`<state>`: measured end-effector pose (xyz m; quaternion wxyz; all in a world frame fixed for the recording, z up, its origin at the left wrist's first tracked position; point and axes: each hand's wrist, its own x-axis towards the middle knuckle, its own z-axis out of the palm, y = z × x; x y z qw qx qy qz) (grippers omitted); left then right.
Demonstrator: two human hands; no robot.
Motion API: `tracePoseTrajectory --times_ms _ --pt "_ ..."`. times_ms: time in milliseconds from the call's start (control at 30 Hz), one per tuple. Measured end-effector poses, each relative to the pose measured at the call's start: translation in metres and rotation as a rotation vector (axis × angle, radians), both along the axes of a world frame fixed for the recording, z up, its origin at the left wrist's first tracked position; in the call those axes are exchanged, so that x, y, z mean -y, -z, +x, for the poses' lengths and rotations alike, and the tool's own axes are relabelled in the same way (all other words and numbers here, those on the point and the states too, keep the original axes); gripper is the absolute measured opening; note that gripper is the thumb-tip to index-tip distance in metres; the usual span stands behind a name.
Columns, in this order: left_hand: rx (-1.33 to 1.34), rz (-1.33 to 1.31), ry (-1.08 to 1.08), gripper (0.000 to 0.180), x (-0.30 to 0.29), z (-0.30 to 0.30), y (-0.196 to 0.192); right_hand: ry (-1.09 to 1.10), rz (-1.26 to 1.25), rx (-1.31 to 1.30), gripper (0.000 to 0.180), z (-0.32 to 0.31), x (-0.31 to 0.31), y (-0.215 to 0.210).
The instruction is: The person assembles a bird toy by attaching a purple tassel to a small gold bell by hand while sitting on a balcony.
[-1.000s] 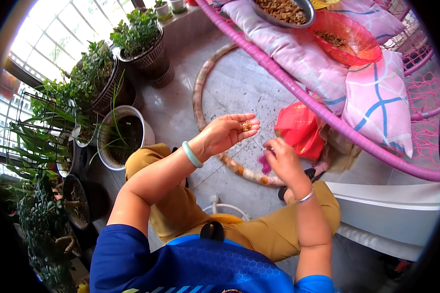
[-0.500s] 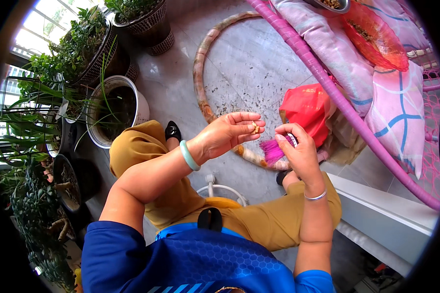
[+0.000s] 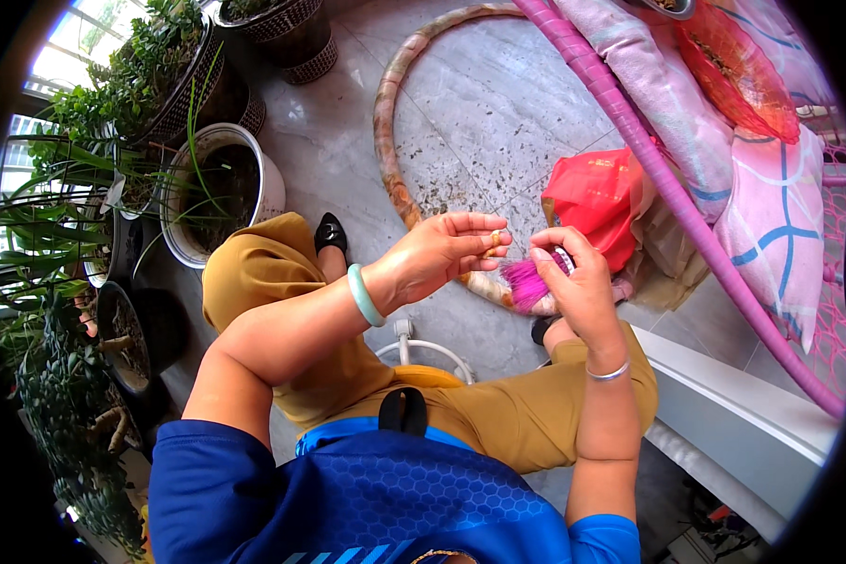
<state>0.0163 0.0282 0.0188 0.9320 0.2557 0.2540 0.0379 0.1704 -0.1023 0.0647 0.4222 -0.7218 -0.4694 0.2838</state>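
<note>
My left hand [image 3: 439,256], with a pale green bangle at its wrist, pinches a small tan, knobbly piece [image 3: 494,243] between thumb and fingers; its kind is too small to tell. Just to the right, my right hand [image 3: 581,282] is closed round a small brush [image 3: 528,282]. The brush's magenta bristles point left toward the piece, with a gap between them. My right fingers mostly cover its handle. Both hands hover above the tiled floor [image 3: 470,85], over the near side of a hoop [image 3: 385,122] wrapped in mottled brown and cream.
Dark specks lie on the floor inside the hoop. A red plastic bag [image 3: 597,202] stands to the right, beside a pink wrapped tube [image 3: 649,150]. Beyond it are a patterned cushion [image 3: 771,226], a red mesh basket [image 3: 743,85] and a metal bowl. Potted plants [image 3: 271,193] line the left.
My hands hold nearly the same places, with the piece turned slightly in my left fingers. The view has shifted a little, so the surroundings sit slightly differently.
</note>
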Motion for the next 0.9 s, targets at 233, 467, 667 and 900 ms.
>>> tracePoseTrajectory --times_ms 233,467,667,900 --pt "0.024 0.026 0.026 0.026 0.006 -0.001 0.007 -0.08 0.026 -0.007 0.014 -0.01 -0.004 0.005" --pt "-0.01 0.103 0.015 0.022 0.011 0.0 0.0 -0.118 0.011 0.065 0.013 -0.009 -0.005 0.013" --pt "-0.005 0.098 -0.02 0.02 0.012 -0.002 0.005 -0.113 0.012 0.045 0.013 -0.011 -0.005 0.014" --pt "-0.019 0.12 -0.034 0.014 0.012 -0.003 0.006 -0.071 -0.004 0.039 0.013 -0.008 -0.005 0.015"
